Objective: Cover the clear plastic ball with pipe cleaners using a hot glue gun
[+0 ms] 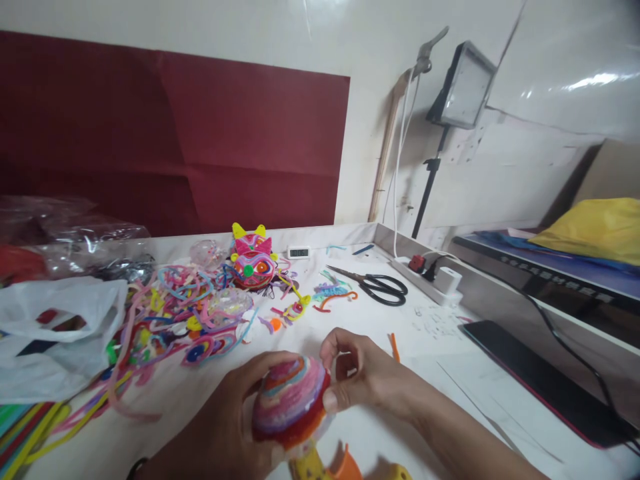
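Note:
A round ball (291,402) wound with pink, red, purple and blue pipe cleaners sits low in the middle of the view. My left hand (235,427) cups it from the left and below, fingers wrapped round it. My right hand (357,377) pinches its right edge with thumb and curled fingers. A yellow and orange tool (345,469) shows just under the ball. Further back stands a finished pink and yellow ball figure (253,261) with ears.
A heap of loose coloured pipe cleaners (175,313) lies left of centre on the white table (440,347). Black scissors (381,287), a small digital clock (299,252), a power strip (434,277), white plastic bags (55,333) and a dark tablet (535,377) surround it.

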The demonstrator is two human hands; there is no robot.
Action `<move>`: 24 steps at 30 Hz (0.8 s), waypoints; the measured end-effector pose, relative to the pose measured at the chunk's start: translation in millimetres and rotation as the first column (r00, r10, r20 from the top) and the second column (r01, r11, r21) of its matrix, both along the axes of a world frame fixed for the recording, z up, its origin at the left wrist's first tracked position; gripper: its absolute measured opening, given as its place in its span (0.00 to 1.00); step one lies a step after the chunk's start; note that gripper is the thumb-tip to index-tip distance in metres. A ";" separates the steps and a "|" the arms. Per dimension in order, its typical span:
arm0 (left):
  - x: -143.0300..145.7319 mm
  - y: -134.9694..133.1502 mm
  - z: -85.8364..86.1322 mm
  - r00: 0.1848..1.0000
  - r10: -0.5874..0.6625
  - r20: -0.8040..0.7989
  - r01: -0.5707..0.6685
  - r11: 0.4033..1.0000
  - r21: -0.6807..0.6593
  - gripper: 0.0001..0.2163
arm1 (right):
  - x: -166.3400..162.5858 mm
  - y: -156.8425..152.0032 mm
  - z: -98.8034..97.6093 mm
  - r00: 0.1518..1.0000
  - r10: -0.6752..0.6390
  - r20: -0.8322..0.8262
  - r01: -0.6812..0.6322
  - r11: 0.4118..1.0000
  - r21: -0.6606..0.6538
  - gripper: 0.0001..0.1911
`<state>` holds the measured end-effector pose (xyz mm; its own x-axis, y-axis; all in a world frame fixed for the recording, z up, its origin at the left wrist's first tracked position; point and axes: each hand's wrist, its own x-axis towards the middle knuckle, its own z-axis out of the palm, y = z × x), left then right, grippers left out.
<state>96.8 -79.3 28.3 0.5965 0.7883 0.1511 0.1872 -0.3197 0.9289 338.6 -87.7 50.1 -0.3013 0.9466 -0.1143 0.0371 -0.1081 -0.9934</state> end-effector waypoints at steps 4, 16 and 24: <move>-1.0 0.1 6.0 1.000 -0.018 -0.005 0.018 1.000 0.003 0.34 | -0.1 1.6 -2.0 0.999 0.045 -0.023 -0.046 0.999 -0.015 0.31; 2.4 -10.2 20.2 0.999 0.038 0.007 -0.038 0.998 -0.056 0.34 | -2.0 1.2 -5.6 0.986 0.132 -0.102 -0.142 0.986 -0.090 0.33; 5.7 -10.0 20.4 0.998 0.046 0.035 -0.044 0.997 -0.067 0.31 | -1.8 2.2 -9.6 0.978 0.161 -0.133 -0.167 0.985 -0.035 0.33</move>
